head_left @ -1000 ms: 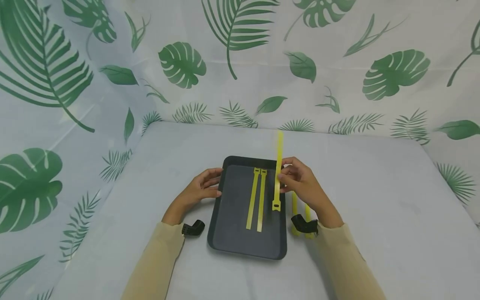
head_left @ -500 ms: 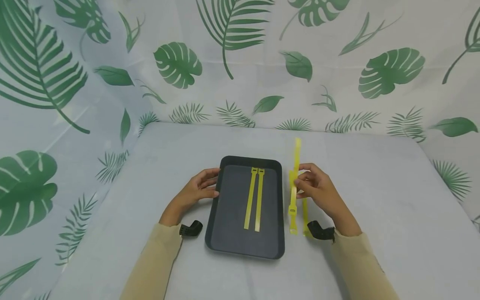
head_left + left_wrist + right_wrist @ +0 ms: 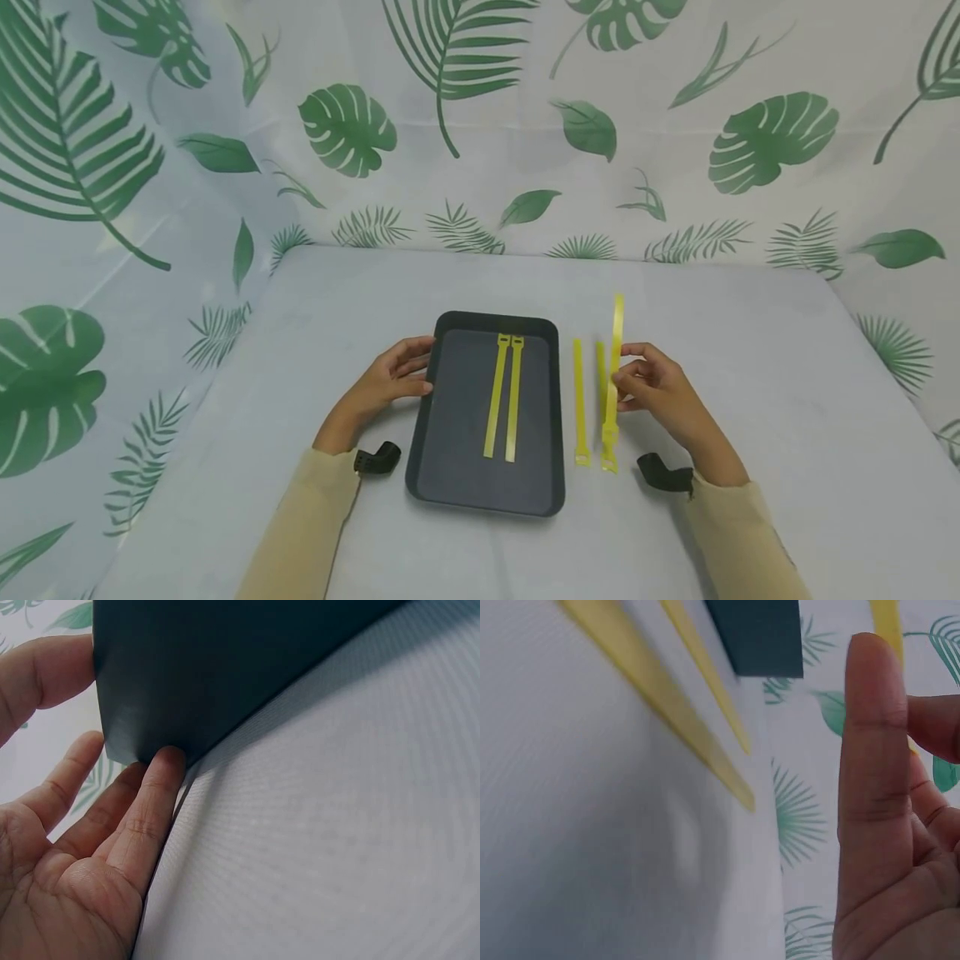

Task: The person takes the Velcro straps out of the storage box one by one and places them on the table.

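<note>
My right hand (image 3: 660, 392) pinches a flat yellow cable tie (image 3: 617, 333) with a slotted head, its head end toward me. The held tie overlaps another yellow tie (image 3: 601, 367) on the table, and a further tie (image 3: 579, 400) lies to its left. In the right wrist view, the held tie (image 3: 886, 622) shows beyond the thumb. Inside the dark grey tray (image 3: 480, 492) two yellow ties (image 3: 493, 400) lie side by side, slotted heads at the far end. My left hand (image 3: 372, 387) touches the outer left wall of the tray (image 3: 195, 667) with relaxed fingertips.
A pale cloth covers the table (image 3: 360, 283). Leaf-printed curtains (image 3: 480, 167) rise behind it and on the left. Black devices (image 3: 663, 473) sit at both wrists, by the beige sleeves.
My right hand has carried the yellow cable tie rightward, from over the tray's right rim to over the ties on the table. My left hand stays at the tray; the head view shifts slightly.
</note>
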The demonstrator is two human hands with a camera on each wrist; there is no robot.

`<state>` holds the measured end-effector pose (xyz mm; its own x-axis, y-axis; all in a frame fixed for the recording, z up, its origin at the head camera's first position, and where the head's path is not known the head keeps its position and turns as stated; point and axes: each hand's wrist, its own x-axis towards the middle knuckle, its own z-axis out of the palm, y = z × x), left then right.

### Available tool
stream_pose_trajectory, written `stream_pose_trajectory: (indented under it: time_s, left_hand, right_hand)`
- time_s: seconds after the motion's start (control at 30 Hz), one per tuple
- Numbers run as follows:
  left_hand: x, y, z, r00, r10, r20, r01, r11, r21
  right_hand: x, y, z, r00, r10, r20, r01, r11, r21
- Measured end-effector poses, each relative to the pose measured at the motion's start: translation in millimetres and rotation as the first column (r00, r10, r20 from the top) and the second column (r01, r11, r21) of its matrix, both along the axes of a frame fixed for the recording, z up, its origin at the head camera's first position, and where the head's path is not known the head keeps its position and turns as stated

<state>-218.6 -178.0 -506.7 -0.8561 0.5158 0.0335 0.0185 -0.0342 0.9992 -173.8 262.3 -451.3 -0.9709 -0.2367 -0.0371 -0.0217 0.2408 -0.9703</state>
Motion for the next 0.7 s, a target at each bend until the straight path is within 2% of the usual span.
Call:
stream_pose_trajectory:
  time_s: [0.4,0.7]
  left_hand:
    - [1.7,-0.2,2.7,1.000,0.014,0.006,-0.014,1.000,-0.010]
    - [3.2,2.0,4.2,1.000,0.008,0.012,-0.008,1.000,0.006]
  right_hand:
    - [4.2,17.5,-8.9,0.993,-0.005,0.119,-0.006,0.995,0.095]
    - [7.1,24.2,-11.8,0.972,-0.035,0.230,-0.014,0.978,0.208]
